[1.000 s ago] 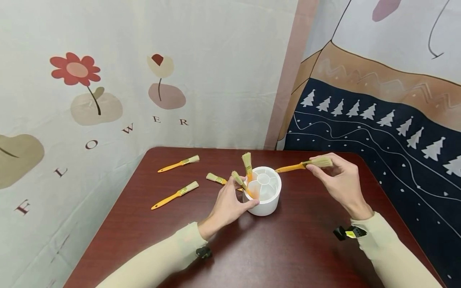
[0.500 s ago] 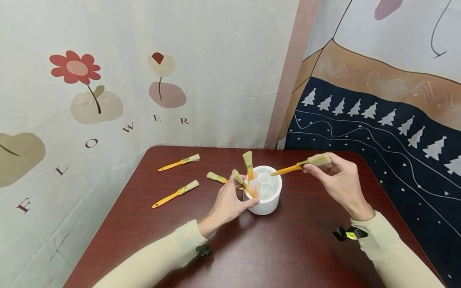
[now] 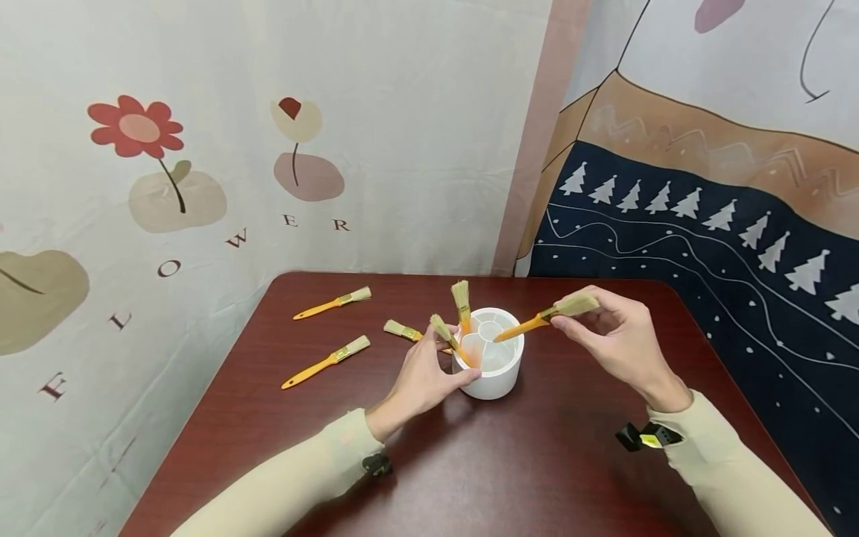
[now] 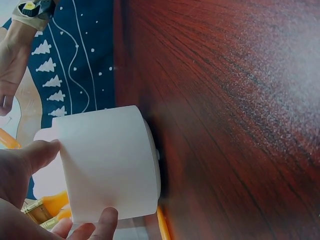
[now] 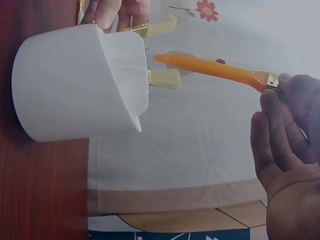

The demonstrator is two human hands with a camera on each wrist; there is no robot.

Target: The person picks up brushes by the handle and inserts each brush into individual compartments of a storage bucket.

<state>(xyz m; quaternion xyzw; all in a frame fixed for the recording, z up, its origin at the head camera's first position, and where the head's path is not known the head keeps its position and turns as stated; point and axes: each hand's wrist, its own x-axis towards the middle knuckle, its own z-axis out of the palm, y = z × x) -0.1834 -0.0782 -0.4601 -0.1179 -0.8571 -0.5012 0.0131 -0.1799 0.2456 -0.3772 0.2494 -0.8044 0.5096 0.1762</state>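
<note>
A white round organizer (image 3: 493, 384) with several compartments stands on the table. My left hand (image 3: 426, 380) holds it by its left side, thumb at the front and fingers round behind, as the left wrist view also shows. Two flat paintbrushes stand in its left part, bristles up: one at the back (image 3: 461, 298) and one leaning by my fingers (image 3: 443, 330). To the right, my right hand (image 3: 620, 335) pinches another paintbrush (image 3: 526, 326) near its metal ferrule. In the right wrist view its orange handle (image 5: 215, 68) points toward the organizer's opening, apart from the rim.
On the dark red table (image 3: 557, 462), two paintbrushes lie at the left, one farther back (image 3: 332, 303) and one nearer (image 3: 325, 364). A third paintbrush (image 3: 403, 331) lies partly hidden behind my left hand. Printed cloths (image 3: 416, 134) hang behind the table.
My right hand has moved a little left, bringing the paintbrush's handle end from beside the rim to over the organizer, tilted more steeply down. My left hand keeps its hold.
</note>
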